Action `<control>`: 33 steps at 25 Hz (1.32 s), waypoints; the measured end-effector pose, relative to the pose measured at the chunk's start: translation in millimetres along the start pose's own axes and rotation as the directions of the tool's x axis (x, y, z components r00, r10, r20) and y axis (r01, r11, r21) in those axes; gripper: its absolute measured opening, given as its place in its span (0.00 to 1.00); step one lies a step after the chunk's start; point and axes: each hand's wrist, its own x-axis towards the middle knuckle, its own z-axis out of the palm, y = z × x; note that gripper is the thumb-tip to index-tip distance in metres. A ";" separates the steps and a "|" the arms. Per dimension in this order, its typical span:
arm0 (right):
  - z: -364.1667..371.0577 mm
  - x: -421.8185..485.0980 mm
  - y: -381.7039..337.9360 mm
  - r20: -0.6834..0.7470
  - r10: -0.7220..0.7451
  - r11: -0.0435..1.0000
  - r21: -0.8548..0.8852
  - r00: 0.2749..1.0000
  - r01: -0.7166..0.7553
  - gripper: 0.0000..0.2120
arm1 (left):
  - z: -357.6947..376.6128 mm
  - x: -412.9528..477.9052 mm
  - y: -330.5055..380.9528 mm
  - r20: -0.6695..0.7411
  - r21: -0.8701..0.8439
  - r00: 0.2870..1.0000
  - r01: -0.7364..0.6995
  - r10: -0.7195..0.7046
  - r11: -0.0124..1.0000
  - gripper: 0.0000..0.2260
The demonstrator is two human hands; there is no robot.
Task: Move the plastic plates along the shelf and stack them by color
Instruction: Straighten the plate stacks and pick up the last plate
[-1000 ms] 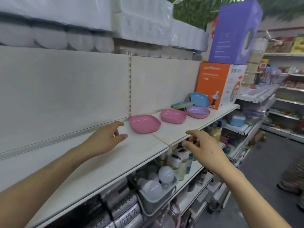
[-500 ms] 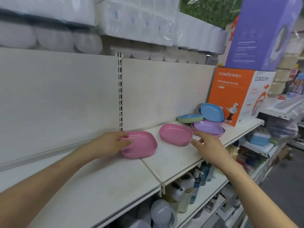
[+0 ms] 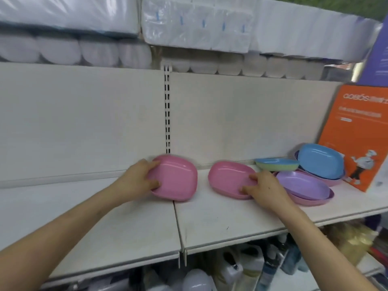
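Observation:
Two pink plastic plates lie on the white shelf [image 3: 210, 223]. My left hand [image 3: 136, 179] grips the left pink plate [image 3: 178, 179] by its left rim, and the plate is tilted up off the shelf. My right hand [image 3: 262, 187] holds the near right rim of the right pink plate [image 3: 228, 177], which rests flat. To the right lie a purple plate [image 3: 302, 183] on a pink one, a blue-and-green plate [image 3: 277, 163] at the back, and a blue plate [image 3: 321, 162] leaning on more plates.
An orange box [image 3: 357, 131] stands at the shelf's right end, right behind the plate pile. Packs of tissue rolls [image 3: 195, 24] fill the shelf above. Bottles and bulbs [image 3: 241, 271] sit on the shelf below. The shelf's left half [image 3: 63, 217] is bare.
Both hands have reached the pink plates: the left hand has tilted its plate up, and the right hand has moved from beside the purple plate onto the right pink plate's rim. The view moved closer.

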 end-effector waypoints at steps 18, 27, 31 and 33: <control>82.4 -48.8 -167.8 0.217 -0.690 0.701 0.438 0.691 0.563 0.49 | -68.5 -241.8 -83.4 -0.427 -0.149 0.764 0.469 -0.484 0.871 0.36; 188.0 -210.3 -389.0 0.277 -0.912 0.410 0.643 0.303 0.647 0.48 | -171.1 -488.6 -192.3 -0.555 -0.208 0.512 0.677 -0.655 0.706 0.37; 232.3 -292.5 -476.1 0.257 -0.946 0.323 0.697 0.197 0.640 0.47 | -211.0 -593.1 -226.3 -0.614 -0.263 0.391 0.717 -0.686 0.645 0.35; 254.3 -339.4 -520.2 0.239 -0.961 0.273 0.735 0.140 0.621 0.46 | -230.3 -646.8 -246.4 -0.627 -0.280 0.344 0.738 -0.699 0.614 0.35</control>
